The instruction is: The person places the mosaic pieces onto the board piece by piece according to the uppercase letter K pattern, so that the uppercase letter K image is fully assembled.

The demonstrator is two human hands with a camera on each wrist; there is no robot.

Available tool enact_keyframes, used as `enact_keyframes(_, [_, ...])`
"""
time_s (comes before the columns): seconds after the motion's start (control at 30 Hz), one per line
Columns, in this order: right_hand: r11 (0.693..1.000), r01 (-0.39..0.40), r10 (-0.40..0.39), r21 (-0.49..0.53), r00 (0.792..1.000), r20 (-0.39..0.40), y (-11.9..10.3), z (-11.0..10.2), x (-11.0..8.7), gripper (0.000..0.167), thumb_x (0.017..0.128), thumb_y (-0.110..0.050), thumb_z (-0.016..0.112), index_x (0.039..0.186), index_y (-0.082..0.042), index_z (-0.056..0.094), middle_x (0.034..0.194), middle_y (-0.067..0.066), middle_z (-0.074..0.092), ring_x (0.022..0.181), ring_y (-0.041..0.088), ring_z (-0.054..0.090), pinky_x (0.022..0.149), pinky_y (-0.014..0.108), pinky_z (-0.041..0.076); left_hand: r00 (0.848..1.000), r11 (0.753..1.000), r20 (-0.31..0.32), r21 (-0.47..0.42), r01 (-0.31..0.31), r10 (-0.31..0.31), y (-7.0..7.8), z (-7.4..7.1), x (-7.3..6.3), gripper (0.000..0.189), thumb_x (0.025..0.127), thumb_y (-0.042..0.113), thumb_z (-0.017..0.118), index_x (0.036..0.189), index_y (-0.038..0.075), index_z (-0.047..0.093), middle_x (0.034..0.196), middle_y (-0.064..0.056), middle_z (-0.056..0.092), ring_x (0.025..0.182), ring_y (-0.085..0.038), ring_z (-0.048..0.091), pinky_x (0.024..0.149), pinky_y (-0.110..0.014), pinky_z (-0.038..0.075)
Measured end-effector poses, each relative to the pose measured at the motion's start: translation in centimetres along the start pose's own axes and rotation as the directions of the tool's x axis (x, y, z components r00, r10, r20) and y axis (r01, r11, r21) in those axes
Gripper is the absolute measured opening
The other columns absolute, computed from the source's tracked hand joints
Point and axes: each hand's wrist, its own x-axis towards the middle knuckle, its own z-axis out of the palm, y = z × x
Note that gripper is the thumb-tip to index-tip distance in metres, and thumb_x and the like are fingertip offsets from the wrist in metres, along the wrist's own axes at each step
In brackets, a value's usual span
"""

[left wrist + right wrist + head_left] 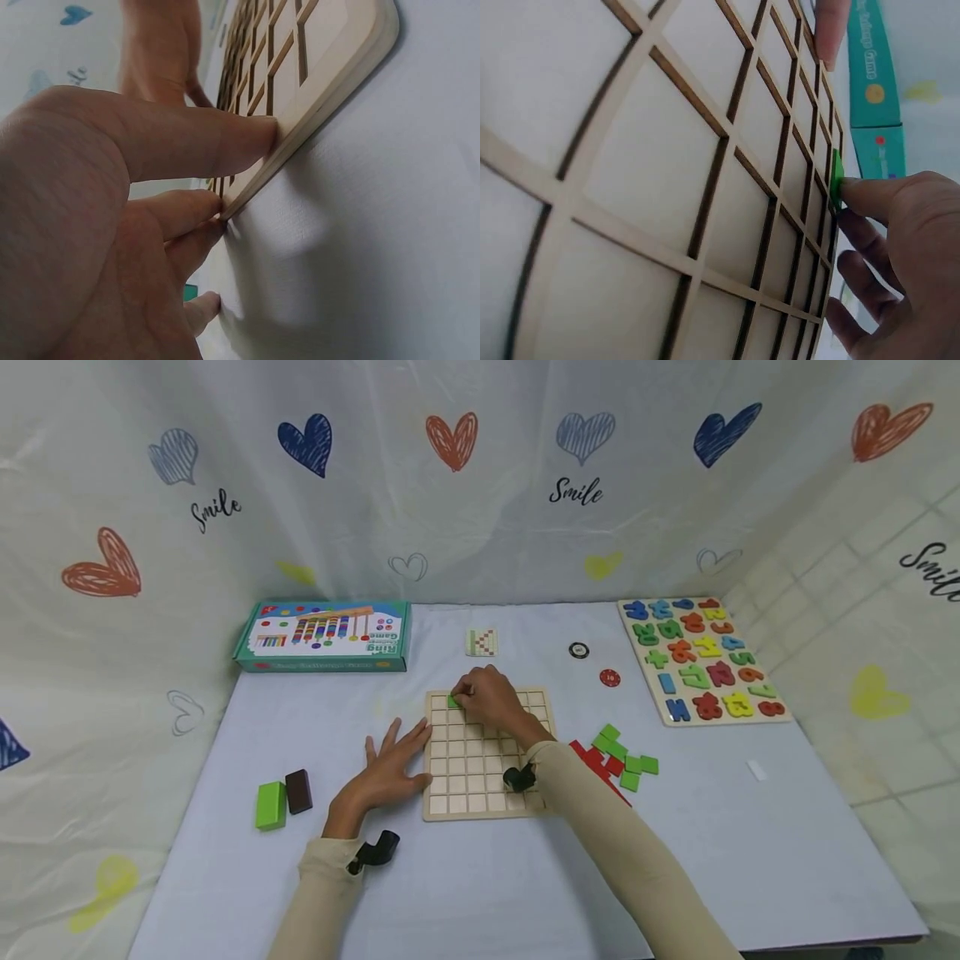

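Note:
A wooden grid board (456,785) lies flat at the middle of the table. Over its far left corner my right hand (491,697) pinches a small green square tile (835,176) between thumb and fingers. The tile is tilted at the grid cells in the right wrist view; whether it is seated in one I cannot tell. My left hand (386,777) lies spread at the board's left side. Its thumb (240,142) presses on the rim while two fingertips touch the edge. Right of the board lie several loose green tiles (649,765) and red tiles (614,766).
A small pattern card (482,642) lies beyond the board, near a black chip (578,650) and a red chip (610,677). At the back left sits a game box (322,639); at the right, a number puzzle (705,660). Green (271,806) and dark brown blocks (298,791) stand at left.

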Motion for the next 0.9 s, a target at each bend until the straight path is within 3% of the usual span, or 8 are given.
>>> enact_keyframes(0.23, [0.992,0.036,-0.037,-0.119,0.999,-0.004,-0.3,0.0,-0.5,0.019,0.102,-0.027,0.073,0.114,-0.017,0.084,0.107,0.001,0.075,0.100,0.023,0.063,0.086,0.040,0.055,1.000,1.000,0.005,-0.002,-0.002,0.002,0.1,0.3,0.0,0.085,0.094,0.019,0.071,0.168,0.010,0.029,0.178,-0.005,0.019,0.164,-0.040,-0.010,0.118,-0.077,-0.019])
enact_keyframes(0.4, [0.997,0.043,-0.043,-0.064,0.999,-0.006,-0.3,-1.0,-1.1,0.028,0.102,-0.027,0.072,0.126,-0.014,0.079,0.112,0.005,0.075,0.104,0.026,0.065,0.084,0.042,0.057,1.000,1.000,0.012,0.008,-0.005,0.005,0.3,0.2,-0.1,0.085,0.095,0.019,0.071,0.168,0.010,0.029,0.178,-0.005,0.018,0.164,-0.041,-0.010,0.117,-0.078,-0.019])
enact_keyframes(0.5, [0.999,0.045,-0.045,-0.002,0.998,-0.032,0.0,-2.3,-1.7,0.028,0.102,-0.026,0.073,0.126,-0.012,0.078,0.115,0.007,0.076,0.108,0.027,0.065,0.085,0.043,0.057,1.000,1.000,0.019,0.017,0.000,0.000,0.4,0.1,0.0,0.085,0.096,0.019,0.071,0.168,0.011,0.028,0.178,-0.004,0.018,0.164,-0.040,-0.011,0.118,-0.077,-0.019])
enact_keyframes(0.63, [0.999,0.047,-0.047,-0.006,0.998,-0.046,0.7,-4.5,-2.8,0.026,0.103,-0.026,0.072,0.124,-0.012,0.079,0.119,0.008,0.075,0.112,0.029,0.065,0.088,0.045,0.056,1.000,1.000,0.020,0.017,0.008,-0.008,0.5,0.1,0.0,0.085,0.096,0.020,0.071,0.169,0.012,0.028,0.178,-0.002,0.017,0.164,-0.038,-0.012,0.118,-0.076,-0.020])
enact_keyframes(0.9, [0.997,-0.019,0.022,-0.069,0.999,0.038,3.0,-9.0,-6.7,0.029,0.101,-0.024,0.073,0.126,-0.010,0.078,0.127,0.010,0.073,0.124,0.033,0.063,0.097,0.053,0.056,1.000,1.000,0.010,0.020,0.013,-0.013,0.2,0.1,0.0,0.086,0.096,0.020,0.072,0.169,0.011,0.027,0.178,-0.004,0.016,0.164,-0.039,-0.012,0.117,-0.076,-0.021])
